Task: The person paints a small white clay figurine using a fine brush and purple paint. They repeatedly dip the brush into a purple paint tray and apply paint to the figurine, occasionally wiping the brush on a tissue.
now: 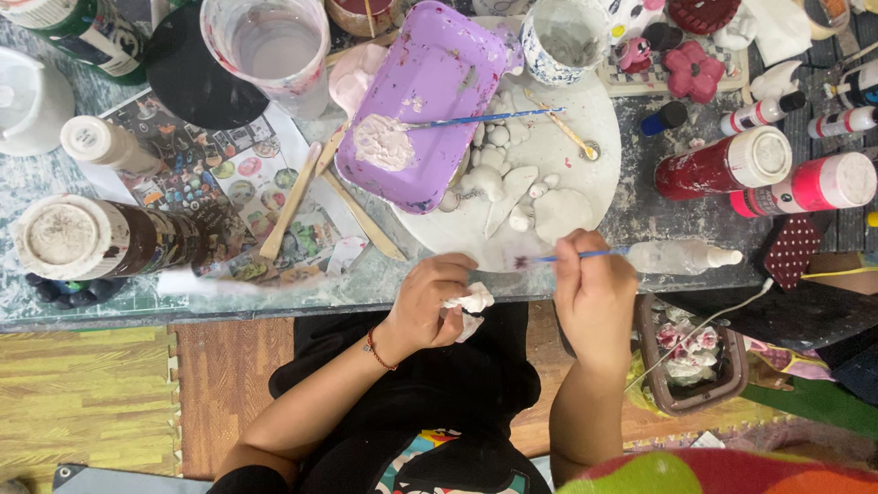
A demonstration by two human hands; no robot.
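Item: thin blue-handled paintbrush [572, 257], pinched in my right hand [594, 297], fingers clenched round its shaft. Long axis: level, bristle tip pointing left, toward my other hand. Tip position: over the near rim of the round white plate [599, 128] on the worktop.

Item: small white unpainted clay piece [470, 301], grasped in my left hand [430, 302]; lies just left of and slightly below the bristles. Nearer hand to the piece: left.

A paint-stained grey table [55, 183] fills twelve o'clock; yellow foam mats [82, 393] lie at eight, brown wood floor [219, 384] beside them.
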